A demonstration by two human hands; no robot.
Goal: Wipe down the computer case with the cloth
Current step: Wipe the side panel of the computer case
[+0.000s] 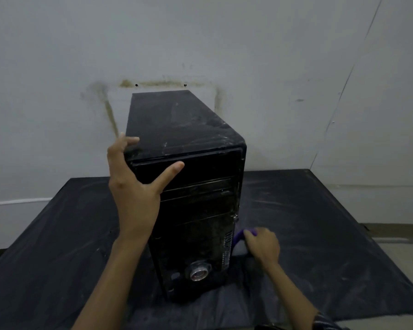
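Bracing case (188,144), left hand (134,186) (thumb spread); right hand (262,244) grips cloth (241,244).

My right hand (262,244) covers most of the cloth (240,244). The case (188,163) hides its own right side, and the bottom edge cuts my forearms.

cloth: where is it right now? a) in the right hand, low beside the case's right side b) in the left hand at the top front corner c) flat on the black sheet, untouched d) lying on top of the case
a: the purple cloth is bunched under the right hand low against the computer case, while the left hand holds the case's top front corner.
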